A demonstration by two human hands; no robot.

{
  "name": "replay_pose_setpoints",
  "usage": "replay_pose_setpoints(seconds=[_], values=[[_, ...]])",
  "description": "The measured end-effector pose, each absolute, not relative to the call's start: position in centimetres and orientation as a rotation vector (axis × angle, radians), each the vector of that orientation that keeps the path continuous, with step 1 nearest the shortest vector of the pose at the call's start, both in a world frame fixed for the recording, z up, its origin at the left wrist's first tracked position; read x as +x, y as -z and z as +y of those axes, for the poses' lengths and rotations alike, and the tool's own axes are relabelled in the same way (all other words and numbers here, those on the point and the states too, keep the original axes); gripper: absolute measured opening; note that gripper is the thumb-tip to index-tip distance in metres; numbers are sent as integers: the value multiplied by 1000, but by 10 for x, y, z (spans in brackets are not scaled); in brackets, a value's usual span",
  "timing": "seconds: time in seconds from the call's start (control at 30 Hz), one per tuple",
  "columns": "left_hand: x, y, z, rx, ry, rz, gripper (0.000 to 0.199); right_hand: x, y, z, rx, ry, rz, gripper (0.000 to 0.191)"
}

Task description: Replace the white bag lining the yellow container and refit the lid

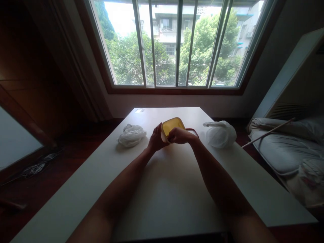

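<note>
A yellow plastic container (173, 124) is tilted over the white table, its open side facing me. My left hand (157, 139) is wrapped round its left side and holds it up. My right hand (178, 135) reaches into the opening at the lower rim, fingers curled together. What those fingers pinch, if anything, is too small and dark to make out. Just behind my right wrist lies a flat piece with a reddish-brown rim (194, 131), perhaps a lid, partly covered by the wrist.
On the white table (167, 199), a crumpled white plastic bag (132, 135) lies to the left and a fuller white plastic bag (221, 135) to the right. Beyond the right edge are a thin stick (268, 133) and folded bedding (280, 148). Cables (37, 168) lie on the floor at left.
</note>
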State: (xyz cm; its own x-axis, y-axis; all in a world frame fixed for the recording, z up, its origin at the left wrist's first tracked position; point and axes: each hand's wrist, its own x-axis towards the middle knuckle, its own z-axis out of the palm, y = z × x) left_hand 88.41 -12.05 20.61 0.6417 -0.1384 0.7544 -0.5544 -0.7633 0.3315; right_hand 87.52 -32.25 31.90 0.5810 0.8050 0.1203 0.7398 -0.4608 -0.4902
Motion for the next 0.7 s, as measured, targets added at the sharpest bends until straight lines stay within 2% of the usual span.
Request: replay_pose_setpoints(seconds=[0.13,0.37,0.53,0.7], values=[[886,-206,-123,2312,-1029,-509,132,878,-321,-330,-2314,-105,-1174,31],[889,-205,-122,2280,-1013,-523,138,894,-316,-334,-2166,446,-852,29],[894,-204,-118,2253,-994,-531,144,899,-317,-334,-2000,588,-739,26],[902,-207,-113,2078,-942,-515,138,898,-322,-336,-1906,652,-633,23]])
